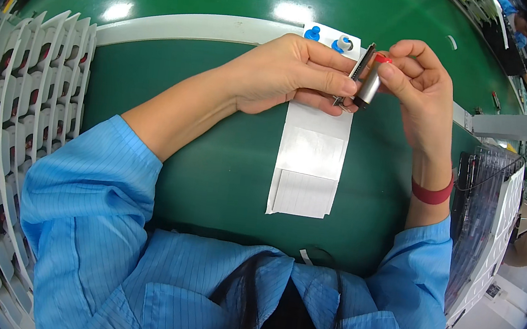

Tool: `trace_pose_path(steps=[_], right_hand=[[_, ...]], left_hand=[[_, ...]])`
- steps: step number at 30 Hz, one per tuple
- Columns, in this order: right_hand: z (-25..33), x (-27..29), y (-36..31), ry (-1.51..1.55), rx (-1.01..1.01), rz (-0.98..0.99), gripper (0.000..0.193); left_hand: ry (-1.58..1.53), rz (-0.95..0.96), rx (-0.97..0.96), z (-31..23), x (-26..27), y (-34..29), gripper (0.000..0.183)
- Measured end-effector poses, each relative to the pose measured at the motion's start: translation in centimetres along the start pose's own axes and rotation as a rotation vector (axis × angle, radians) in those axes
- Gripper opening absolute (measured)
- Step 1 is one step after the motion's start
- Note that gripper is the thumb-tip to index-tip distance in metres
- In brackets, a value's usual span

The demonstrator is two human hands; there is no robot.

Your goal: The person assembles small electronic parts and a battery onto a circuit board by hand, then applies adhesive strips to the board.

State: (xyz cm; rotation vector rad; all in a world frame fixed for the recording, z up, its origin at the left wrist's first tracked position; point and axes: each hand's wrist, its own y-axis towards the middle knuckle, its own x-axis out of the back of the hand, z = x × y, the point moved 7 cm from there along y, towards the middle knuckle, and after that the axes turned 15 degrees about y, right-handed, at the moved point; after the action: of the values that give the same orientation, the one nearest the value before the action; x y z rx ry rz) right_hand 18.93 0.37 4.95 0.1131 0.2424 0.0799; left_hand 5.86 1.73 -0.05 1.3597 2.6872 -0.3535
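My left hand (287, 75) is closed, its thumb and fingers pinching a narrow dark strip (362, 63) with small metal bits at its lower end. Close beside that strip is a silver cylinder (369, 87) with a red top end and a black bottom end, tilted. The thumb and fingers of my right hand (426, 86) are closed at the cylinder's red end. Whether the strip and the cylinder are joined cannot be seen. Beneath my hands lies a long white paper strip (312, 151) on the green mat (211, 158).
Just beyond my hands sit a blue knobbed piece (312, 33) and a white-and-blue piece (342, 44). White racks (29, 90) with small dark red parts stand at left. Stacked clear trays (487, 192) are at right. A pale ledge (195, 27) borders the green surface beyond. Other people work at far right.
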Motion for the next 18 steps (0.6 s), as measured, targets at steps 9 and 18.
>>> trace_pose_path(steps=[9,18], right_hand=[[0.45,-0.57,-0.62,-0.165,0.118,-0.073,0.026],[0.42,-0.65,-0.54,-0.148,0.145,-0.084,0.025]], left_hand=[[0.071,-0.062,-0.003,0.35,-0.01,0.09,0.035],[0.111,-0.092,-0.057,0.24,-0.11,0.2,0.034]])
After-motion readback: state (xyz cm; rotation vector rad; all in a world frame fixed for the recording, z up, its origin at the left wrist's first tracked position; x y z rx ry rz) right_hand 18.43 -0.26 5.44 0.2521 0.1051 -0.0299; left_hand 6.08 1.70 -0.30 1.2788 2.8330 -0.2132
